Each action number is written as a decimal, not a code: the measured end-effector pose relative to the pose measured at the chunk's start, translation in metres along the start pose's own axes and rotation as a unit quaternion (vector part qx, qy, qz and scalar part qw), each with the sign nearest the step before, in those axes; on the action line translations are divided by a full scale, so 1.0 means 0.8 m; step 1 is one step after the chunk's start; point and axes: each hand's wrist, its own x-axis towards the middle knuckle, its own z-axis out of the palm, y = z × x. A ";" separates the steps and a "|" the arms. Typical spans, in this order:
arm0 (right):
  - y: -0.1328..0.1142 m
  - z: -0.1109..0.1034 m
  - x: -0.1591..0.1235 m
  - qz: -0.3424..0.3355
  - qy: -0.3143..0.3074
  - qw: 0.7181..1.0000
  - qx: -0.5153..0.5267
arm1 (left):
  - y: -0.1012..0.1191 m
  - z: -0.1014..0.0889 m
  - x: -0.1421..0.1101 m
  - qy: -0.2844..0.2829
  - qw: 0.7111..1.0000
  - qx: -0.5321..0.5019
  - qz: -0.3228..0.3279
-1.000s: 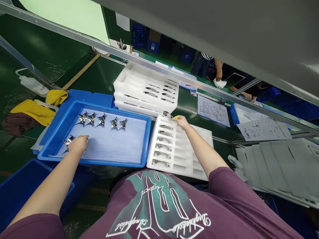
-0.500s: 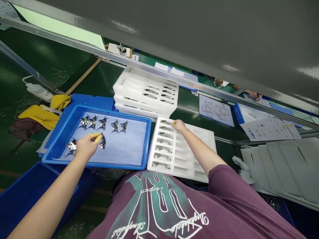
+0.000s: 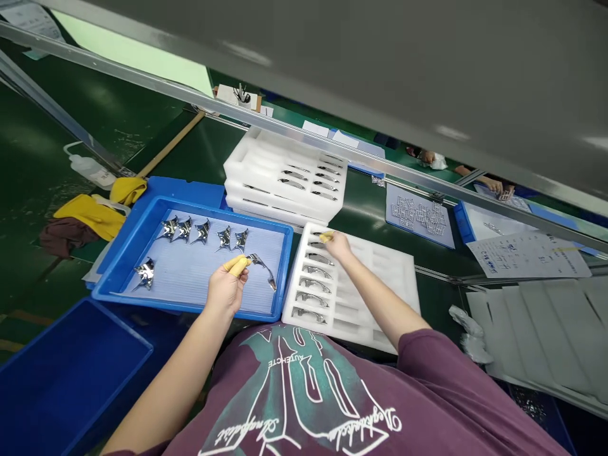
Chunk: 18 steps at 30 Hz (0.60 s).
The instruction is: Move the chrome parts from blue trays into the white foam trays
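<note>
My left hand (image 3: 228, 286), with yellow finger cots on, is pinched on a shiny curved metal part (image 3: 264, 271) above the right side of a blue tray (image 3: 102, 288). Several star-like shiny metal pieces (image 3: 202, 232) lie on the tray's ribbed lining, most in a row at the far side and one or more at the near left. My right hand (image 3: 339, 246) is closed at the upper slots of a white foam tray (image 3: 403, 278). Its fingertips cover part of a slot, so what they grip is hidden. Curved metal parts (image 3: 316, 286) fill the slots below it.
Behind stand stacked white foam trays (image 3: 285, 206) with more curved parts. A sheet of small lattice pieces (image 3: 418, 214) lies at the right, near another person's hands (image 3: 494, 185). A metal rail (image 3: 304, 136) crosses ahead. Yellow cloths (image 3: 90, 215) and a white bottle (image 3: 92, 171) are at left.
My left hand has moved right across the blue tray with the curved metal part, lifting it from the lining area. My right hand has stayed at the foam tray's upper slots.
</note>
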 end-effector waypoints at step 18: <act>0.012 0.102 -0.125 -0.060 -0.077 0.987 0.124 | 0.031 -0.151 0.112 0.066 0.869 0.477 0.110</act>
